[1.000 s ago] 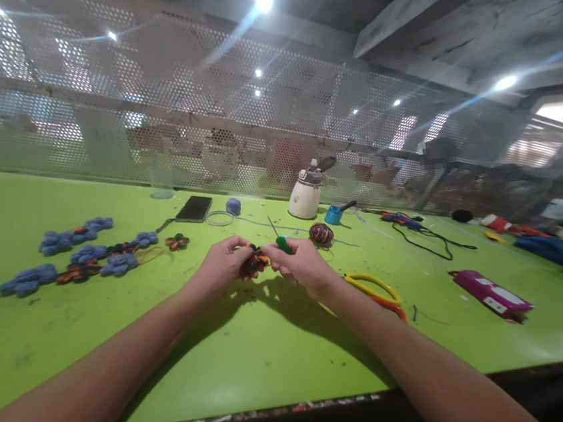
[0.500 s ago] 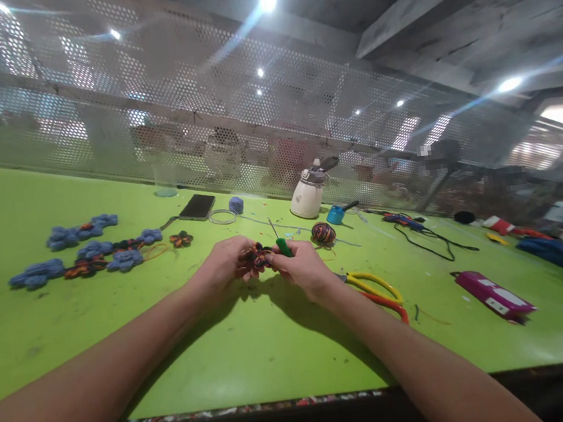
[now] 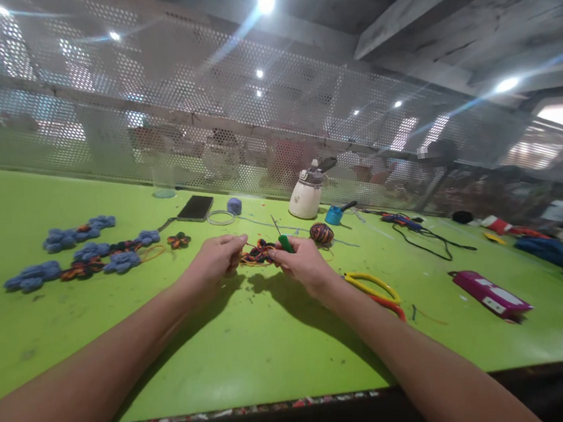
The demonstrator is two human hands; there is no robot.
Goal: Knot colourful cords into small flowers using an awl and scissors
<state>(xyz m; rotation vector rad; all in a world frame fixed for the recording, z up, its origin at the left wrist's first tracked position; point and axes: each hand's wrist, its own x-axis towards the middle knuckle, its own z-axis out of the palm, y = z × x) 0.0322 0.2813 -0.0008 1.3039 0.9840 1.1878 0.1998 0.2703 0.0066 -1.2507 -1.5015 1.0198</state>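
Yarn bit (image 3: 262,252): soft, bumpy, black and orange, nearer the person than the white jug (image 3: 305,196).
Left hand (image 3: 216,257): thumb and finger were pinched together at its thin strands.
Right hand (image 3: 306,262): thumb and fingers pinched the yarn bit and a tool with a smooth green handle (image 3: 285,243).
Yarn ball (image 3: 321,234): round, stripy, in front of the jug.
Change: the left hand had slid left, and the yarn bit looked more stretched than before.

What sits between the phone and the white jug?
In the head view, a pale thin ring beside the phone, then a blue yarn ball, then green tabletop before the white jug.
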